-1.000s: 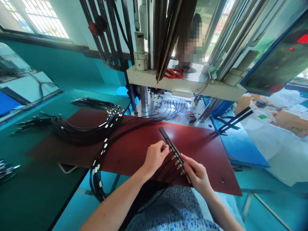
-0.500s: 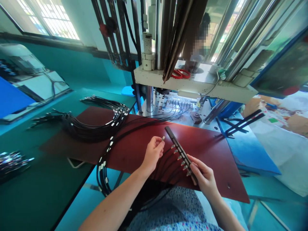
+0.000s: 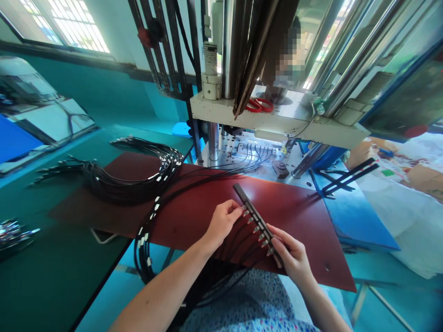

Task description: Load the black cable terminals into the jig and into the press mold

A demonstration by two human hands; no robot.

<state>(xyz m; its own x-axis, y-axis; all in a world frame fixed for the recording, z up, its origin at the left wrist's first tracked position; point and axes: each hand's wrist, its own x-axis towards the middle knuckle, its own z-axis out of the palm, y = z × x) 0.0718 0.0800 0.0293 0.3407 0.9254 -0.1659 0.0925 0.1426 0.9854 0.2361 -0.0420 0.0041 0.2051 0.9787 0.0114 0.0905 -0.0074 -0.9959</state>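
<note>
Two hands work at the near edge of the red mat [image 3: 194, 216], and we take the black holder bar [image 3: 254, 219] as our landmark; nearest us, the right hand [image 3: 292, 256] is clamped on the bar's near end, fingers wrapped over it, holding it slanted away across the mat; along the bar's left side a row of metal-tipped cable ends [image 3: 259, 230] sits seated, their black leads running back toward our lap. Left of the bar, the left hand [image 3: 223, 221] has come back in since half a second ago, when it held a single cable tip lifted clear of the bar; now its fingertips are pinched together right against the bar's upper stretch, the tip pressed at the next free slot, so we judge one more end is being seated, with bare bar remaining beyond it. Room: the mat right of the bar lies bare up to its edge, where the table [image 3: 363, 226] shows blue; left of the bar the mat is open until the bundle of black cables [image 3: 138, 184] well apart. Beyond the bar's far end, more leads run into the press machine [image 3: 277, 122], whose platform with red scissors [image 3: 259, 105] overhangs and closes the far side.
</note>
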